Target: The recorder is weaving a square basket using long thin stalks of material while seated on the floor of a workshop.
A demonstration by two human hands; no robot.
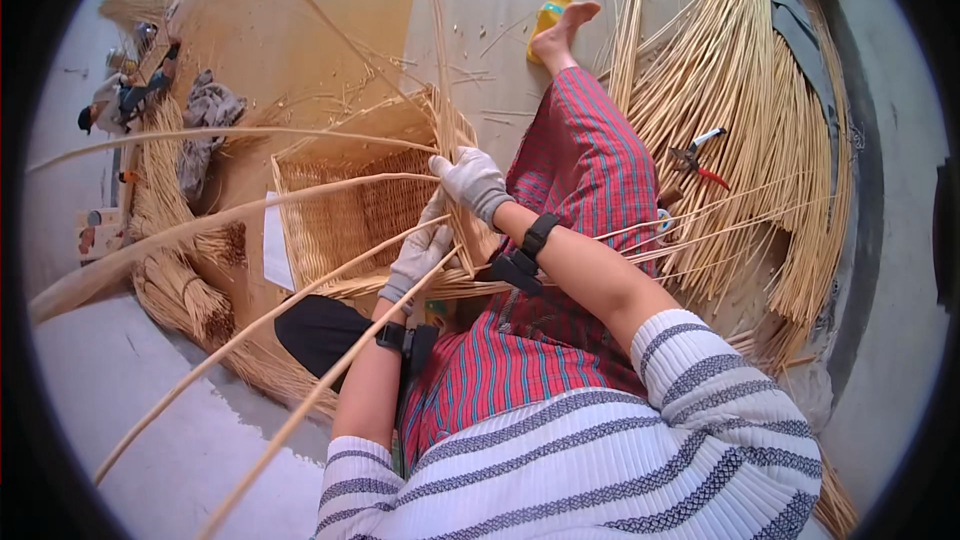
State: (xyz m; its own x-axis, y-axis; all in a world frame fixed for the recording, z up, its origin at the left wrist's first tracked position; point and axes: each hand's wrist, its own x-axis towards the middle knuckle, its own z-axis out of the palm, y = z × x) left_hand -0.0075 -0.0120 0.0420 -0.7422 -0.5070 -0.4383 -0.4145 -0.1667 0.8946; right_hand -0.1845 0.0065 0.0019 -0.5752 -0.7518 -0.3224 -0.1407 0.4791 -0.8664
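Observation:
A rectangular woven wicker basket [320, 230] lies tipped in front of me, its open side showing the inner wall. Several long wicker rods [240, 208] fan out leftward from its near right edge. My right hand [470, 183], in a pale work glove, is closed around rods where they meet the basket's edge. Just below and left of it, my left hand [415, 258], gloved too, has its fingers closed at the same edge among the rods. Its fingertips are partly hidden, so which rod they hold is hard to make out. Dark bands circle both wrists.
A large sheaf of loose rods [715, 70] spreads at the right, with red-handled pruning shears [700, 162] on it. Tied bundles [165, 175] and a grey cloth [207, 115] lie left. My bare foot rests by a yellow sandal [548, 22]. Offcuts litter the floor.

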